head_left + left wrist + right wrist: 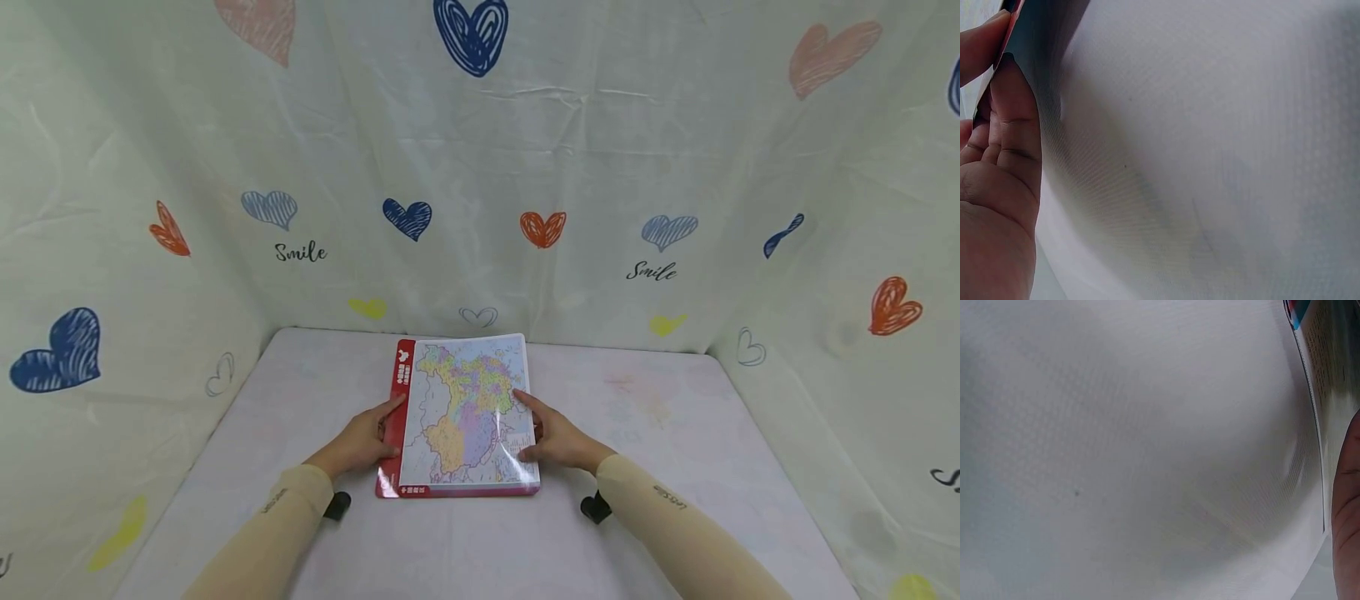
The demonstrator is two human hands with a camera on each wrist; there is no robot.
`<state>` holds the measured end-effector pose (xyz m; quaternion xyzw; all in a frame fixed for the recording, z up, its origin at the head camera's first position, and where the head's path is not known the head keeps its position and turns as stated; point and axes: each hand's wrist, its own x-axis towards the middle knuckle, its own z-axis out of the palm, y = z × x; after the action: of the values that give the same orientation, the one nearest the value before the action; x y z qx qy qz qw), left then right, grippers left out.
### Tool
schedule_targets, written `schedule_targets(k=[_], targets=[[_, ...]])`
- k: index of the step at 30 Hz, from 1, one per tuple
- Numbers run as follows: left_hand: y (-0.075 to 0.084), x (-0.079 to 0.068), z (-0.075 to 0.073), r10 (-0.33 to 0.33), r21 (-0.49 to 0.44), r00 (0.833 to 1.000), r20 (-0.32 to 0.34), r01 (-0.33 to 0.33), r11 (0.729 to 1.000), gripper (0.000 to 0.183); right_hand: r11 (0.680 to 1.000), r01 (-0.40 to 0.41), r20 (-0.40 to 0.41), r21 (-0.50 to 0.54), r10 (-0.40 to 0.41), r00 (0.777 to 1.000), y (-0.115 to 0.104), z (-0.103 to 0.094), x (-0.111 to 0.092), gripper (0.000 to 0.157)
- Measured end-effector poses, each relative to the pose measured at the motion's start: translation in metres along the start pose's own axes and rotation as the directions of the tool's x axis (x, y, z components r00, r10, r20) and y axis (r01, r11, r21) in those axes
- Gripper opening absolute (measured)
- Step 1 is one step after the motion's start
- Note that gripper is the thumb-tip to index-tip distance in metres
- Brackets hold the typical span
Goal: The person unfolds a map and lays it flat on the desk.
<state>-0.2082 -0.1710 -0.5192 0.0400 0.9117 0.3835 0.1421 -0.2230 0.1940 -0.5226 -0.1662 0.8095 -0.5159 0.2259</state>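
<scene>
A flat, rounded-corner map board (465, 417) with a coloured map and a red border along its left and bottom sides is at the middle of the table. My left hand (360, 437) pinches its left edge; in the left wrist view, fingers (1016, 100) lie under the edge with a fingertip above. At the opposite edge, my right hand (558, 437) holds the board, thumb and a finger resting on its printed face. The right wrist view shows only part of that hand (1349, 512) beside the board's edge (1313, 400); its other fingers are hidden.
The white table (637, 417) spreads out around the board. Behind it and on both sides hangs a pale curtain (480, 150) printed with hearts and the word "Smile". A dark wrist device (596, 507) sits under the right cuff, another (337, 506) at the left.
</scene>
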Motion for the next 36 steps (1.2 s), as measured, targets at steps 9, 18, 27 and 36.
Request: schedule_targets(k=[9, 18, 27, 36], targets=[[0.001, 0.0, -0.001, 0.007, -0.006, 1.0, -0.003, -0.007, 1.0, 0.094, 1.0, 0.001, 0.003, 0.003, -0.001, 1.0, -0.003, 0.0, -0.002, 0.109], [0.001, -0.001, -0.002, -0.004, 0.013, 1.0, -0.003, 0.004, 1.0, 0.095, 1.0, 0.009, 0.009, -0.012, -0.009, 1.0, -0.003, -0.002, -0.002, 0.109], [0.004, 0.0, -0.004, 0.013, -0.001, 1.0, 0.009, -0.013, 1.0, 0.095, 1.0, 0.029, 0.023, -0.005, -0.029, 0.999, -0.001, -0.008, -0.002, 0.11], [0.006, 0.0, -0.005, 0.026, -0.005, 0.999, 0.018, -0.026, 1.0, 0.094, 1.0, 0.029, 0.037, 0.0, -0.029, 0.999, -0.003, -0.016, -0.004, 0.11]])
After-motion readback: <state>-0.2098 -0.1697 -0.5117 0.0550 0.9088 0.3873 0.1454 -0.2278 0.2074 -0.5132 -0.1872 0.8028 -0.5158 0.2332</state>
